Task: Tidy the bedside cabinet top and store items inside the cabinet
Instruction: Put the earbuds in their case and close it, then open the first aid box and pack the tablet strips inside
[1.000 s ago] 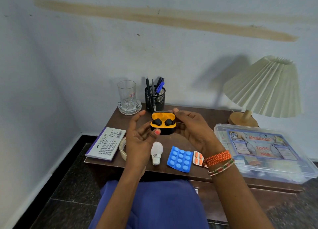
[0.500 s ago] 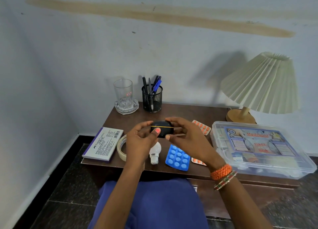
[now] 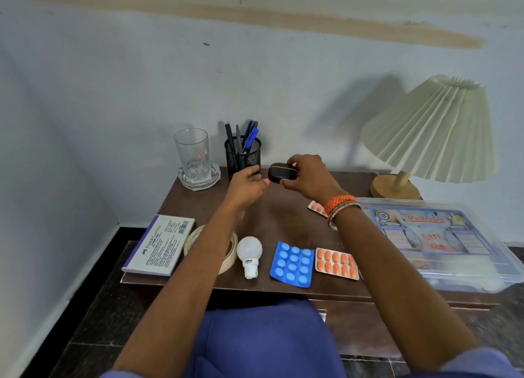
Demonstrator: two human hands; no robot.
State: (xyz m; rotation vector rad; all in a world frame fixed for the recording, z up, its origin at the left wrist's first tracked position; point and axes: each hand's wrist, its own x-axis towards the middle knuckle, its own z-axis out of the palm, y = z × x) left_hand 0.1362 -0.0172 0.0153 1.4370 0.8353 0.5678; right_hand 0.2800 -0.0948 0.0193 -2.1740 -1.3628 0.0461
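Having snapped shut since a second ago, the earbud case (image 3: 282, 172) sits gripped in the right hand (image 3: 307, 176) near the pen holder (image 3: 243, 157), left hand (image 3: 246, 187) loosely curled beside it, ready for storing.

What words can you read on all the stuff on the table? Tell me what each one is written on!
"FABER-CASTELL": on the white pad at the table's left edge; its small print and barcode digits are too small to read.
"Medigold" and "FIRST": on the clear plastic box at the right; the red word below is blurred.
Red sticker on the glass: too small to read.
Print on the light bulb base: too small to read.
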